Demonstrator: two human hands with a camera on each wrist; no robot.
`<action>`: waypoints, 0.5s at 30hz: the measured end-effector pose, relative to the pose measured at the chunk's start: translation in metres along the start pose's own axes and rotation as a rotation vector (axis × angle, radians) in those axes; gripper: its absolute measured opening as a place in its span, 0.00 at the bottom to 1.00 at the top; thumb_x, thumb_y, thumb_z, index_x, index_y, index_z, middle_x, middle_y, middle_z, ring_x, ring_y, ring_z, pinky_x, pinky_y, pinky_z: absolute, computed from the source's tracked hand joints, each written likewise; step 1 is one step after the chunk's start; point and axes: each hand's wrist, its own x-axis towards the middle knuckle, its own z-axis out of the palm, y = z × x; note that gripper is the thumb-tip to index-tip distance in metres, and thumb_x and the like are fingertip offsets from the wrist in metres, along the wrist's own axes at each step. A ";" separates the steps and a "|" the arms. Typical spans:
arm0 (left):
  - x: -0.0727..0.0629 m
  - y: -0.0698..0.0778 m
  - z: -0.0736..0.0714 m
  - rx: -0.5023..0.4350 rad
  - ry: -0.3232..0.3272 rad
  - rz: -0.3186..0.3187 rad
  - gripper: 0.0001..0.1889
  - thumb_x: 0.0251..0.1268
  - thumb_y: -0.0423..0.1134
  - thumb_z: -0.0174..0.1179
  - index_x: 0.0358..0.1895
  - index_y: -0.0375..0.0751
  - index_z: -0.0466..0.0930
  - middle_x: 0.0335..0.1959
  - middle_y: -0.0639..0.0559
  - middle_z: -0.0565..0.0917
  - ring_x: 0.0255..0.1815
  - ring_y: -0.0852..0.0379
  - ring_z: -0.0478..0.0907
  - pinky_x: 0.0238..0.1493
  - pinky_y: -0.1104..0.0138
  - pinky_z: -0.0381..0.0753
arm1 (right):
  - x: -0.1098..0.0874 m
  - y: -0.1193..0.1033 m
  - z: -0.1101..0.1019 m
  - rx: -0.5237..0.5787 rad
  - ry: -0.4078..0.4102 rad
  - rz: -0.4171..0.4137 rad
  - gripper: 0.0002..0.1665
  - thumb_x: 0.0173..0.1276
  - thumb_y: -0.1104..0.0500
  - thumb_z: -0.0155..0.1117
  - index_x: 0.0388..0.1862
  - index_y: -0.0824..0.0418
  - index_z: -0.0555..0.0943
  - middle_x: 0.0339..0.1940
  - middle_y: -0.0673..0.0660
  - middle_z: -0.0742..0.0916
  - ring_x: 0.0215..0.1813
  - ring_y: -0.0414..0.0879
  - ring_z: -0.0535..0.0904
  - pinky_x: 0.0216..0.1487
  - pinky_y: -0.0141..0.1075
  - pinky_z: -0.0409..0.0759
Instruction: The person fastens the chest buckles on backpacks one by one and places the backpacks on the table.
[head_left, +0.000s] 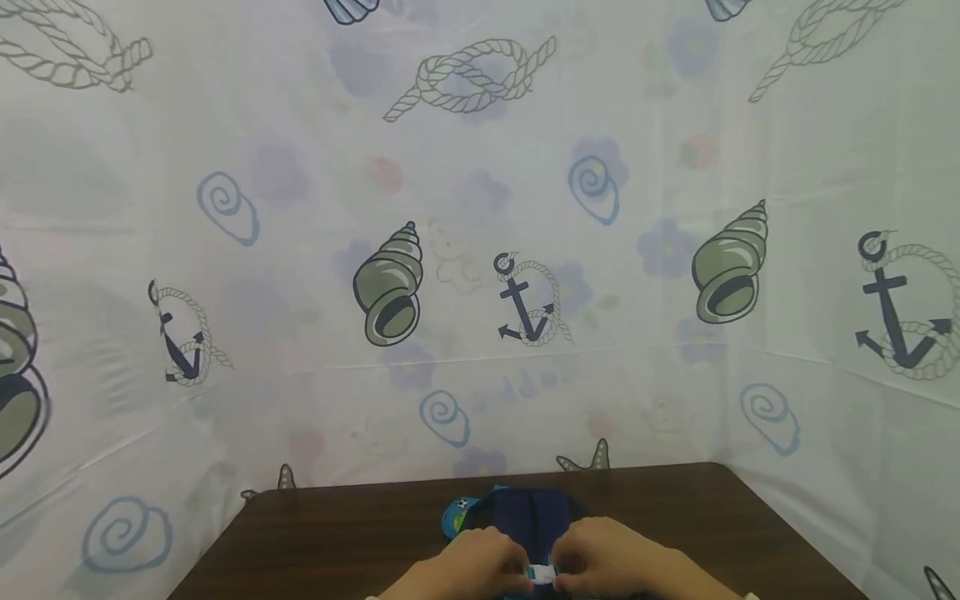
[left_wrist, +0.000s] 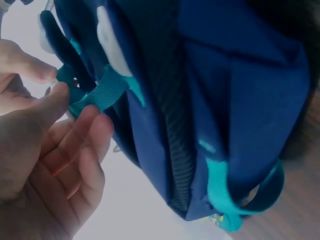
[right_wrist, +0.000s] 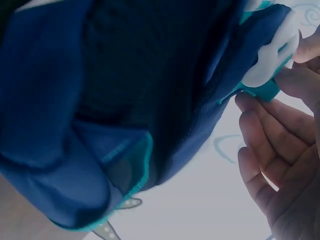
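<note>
A dark blue backpack (head_left: 525,512) with teal trim stands on the table in front of both hands. A white buckle (head_left: 541,573) on its teal webbing lies between the two hands. My left hand (head_left: 476,562) pinches the buckle end of the teal strap (left_wrist: 102,92) between thumb and forefinger, its other fingers loosely bent beneath. From the other side my right hand (head_left: 611,554) pinches the buckle's end near a white plastic piece (right_wrist: 267,67) on the shoulder strap. The fingertips hide much of the buckle; whether its halves are joined I cannot tell.
The brown table (head_left: 337,533) extends to both sides of the backpack. A light blue round item (head_left: 454,517) with a football print shows at the backpack's left. White curtains (head_left: 465,317) printed with shells, anchors and ropes surround the table.
</note>
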 end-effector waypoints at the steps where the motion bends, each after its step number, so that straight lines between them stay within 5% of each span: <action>1: -0.001 -0.001 0.002 -0.005 -0.010 -0.002 0.08 0.67 0.47 0.64 0.40 0.49 0.88 0.27 0.66 0.85 0.25 0.76 0.76 0.29 0.79 0.76 | 0.000 0.000 0.003 0.012 -0.004 -0.013 0.09 0.70 0.47 0.64 0.38 0.49 0.86 0.29 0.33 0.82 0.33 0.23 0.72 0.35 0.24 0.73; 7: -0.007 -0.005 0.020 -0.005 -0.040 -0.021 0.06 0.64 0.47 0.65 0.34 0.53 0.88 0.22 0.70 0.82 0.21 0.75 0.72 0.27 0.78 0.75 | 0.000 0.005 0.023 0.070 -0.020 -0.058 0.11 0.69 0.48 0.65 0.31 0.51 0.86 0.23 0.35 0.81 0.27 0.23 0.69 0.30 0.21 0.73; 15: -0.010 -0.011 0.030 0.168 -0.026 0.097 0.08 0.64 0.52 0.64 0.37 0.58 0.89 0.24 0.73 0.81 0.20 0.80 0.68 0.24 0.83 0.69 | 0.001 0.010 0.043 0.030 -0.042 -0.054 0.09 0.67 0.47 0.67 0.31 0.50 0.84 0.23 0.35 0.79 0.26 0.23 0.67 0.29 0.20 0.72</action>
